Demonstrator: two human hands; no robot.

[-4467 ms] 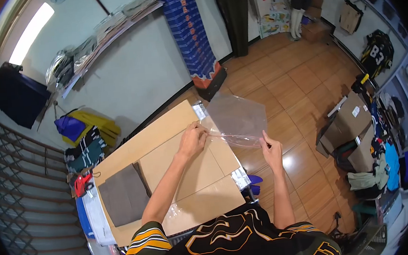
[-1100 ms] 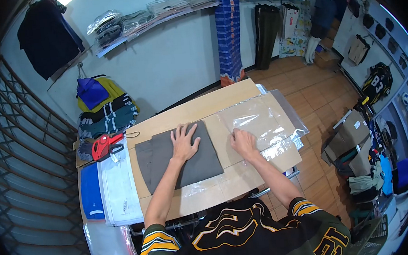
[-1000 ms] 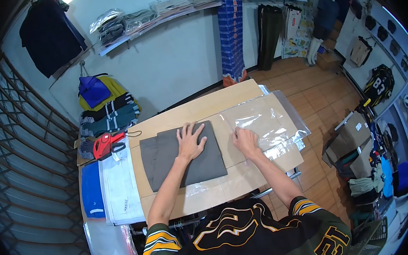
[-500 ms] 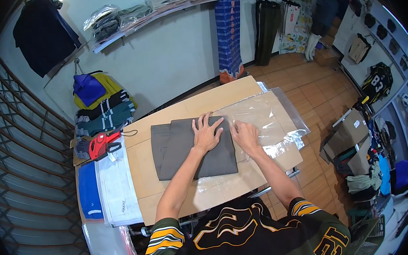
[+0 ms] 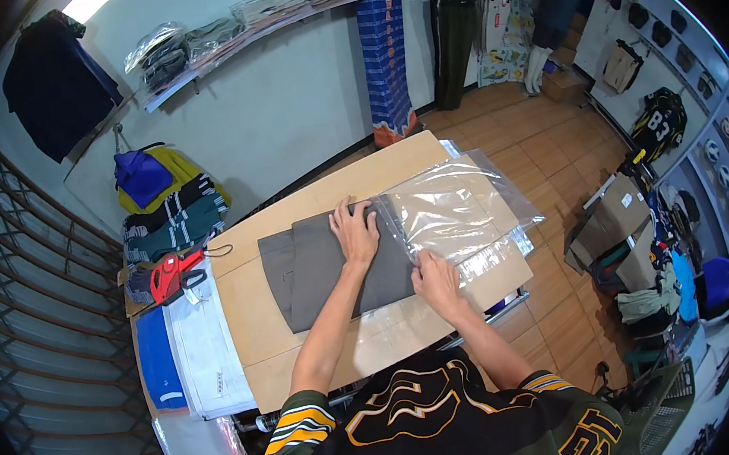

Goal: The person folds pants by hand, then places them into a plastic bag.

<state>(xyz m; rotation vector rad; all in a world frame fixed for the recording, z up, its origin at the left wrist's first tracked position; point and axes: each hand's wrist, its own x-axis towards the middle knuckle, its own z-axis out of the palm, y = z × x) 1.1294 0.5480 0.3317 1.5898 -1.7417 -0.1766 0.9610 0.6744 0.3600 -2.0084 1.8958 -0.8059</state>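
A folded dark grey garment lies flat on the cardboard-topped table. A clear plastic bag lies to its right, its near opening over the garment's right edge. My left hand rests on the upper part of the garment, fingers spread and slightly bent. My right hand is closed at the lower corner of the bag's opening, pinching the plastic beside the garment's right edge.
Left on the table are a red tape dispenser, a white packet, a blue packet and folded clothes. Clear bags lie at the lower left. An open cardboard box stands right of the table.
My right hand has moved down along the bag's opening, and the plastic now lies over the garment's right edge. My left hand has shifted a little left on the garment. The view has shifted slightly.
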